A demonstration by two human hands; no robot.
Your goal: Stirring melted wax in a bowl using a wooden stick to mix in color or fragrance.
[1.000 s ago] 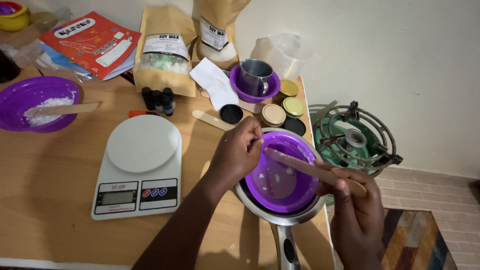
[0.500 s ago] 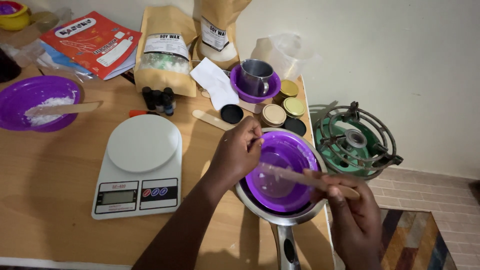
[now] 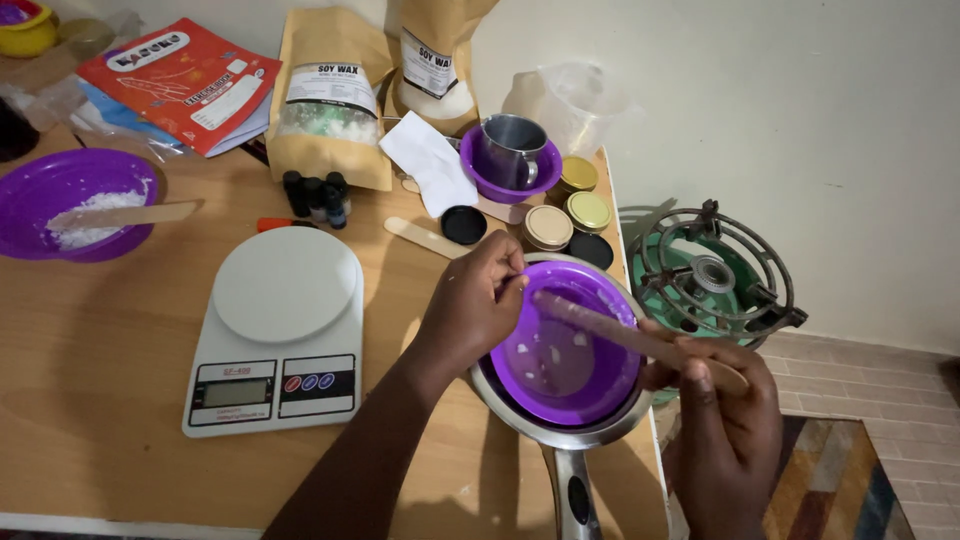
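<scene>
Purple bowl (image 3: 570, 350) is sitting inside the steel saucepan (image 3: 560, 440), right at the table's (image 3: 100, 400) right edge near the front, with the pan handle poking toward you. Your left hand (image 3: 470, 305) is pinched shut on the bowl's left rim. Your right hand (image 3: 725, 430) is wrapped around the end of a flat wooden stick (image 3: 620, 330), and the stick's far end reaches across into the bowl, where a few white bits cling to the inside.

Just left of your left arm there's a white kitchen scale (image 3: 280, 330), nothing on its plate. Behind the pan, a cluster of small tins with gold lids (image 3: 565, 215) and a metal cup in a second small purple bowl (image 3: 510, 160). Two brown paper bags (image 3: 330, 100) stand along the back edge. Another purple bowl with white flakes (image 3: 70, 205) and its own stick sits at the left edge. Off the table to the right is a green gas burner (image 3: 710, 280).
</scene>
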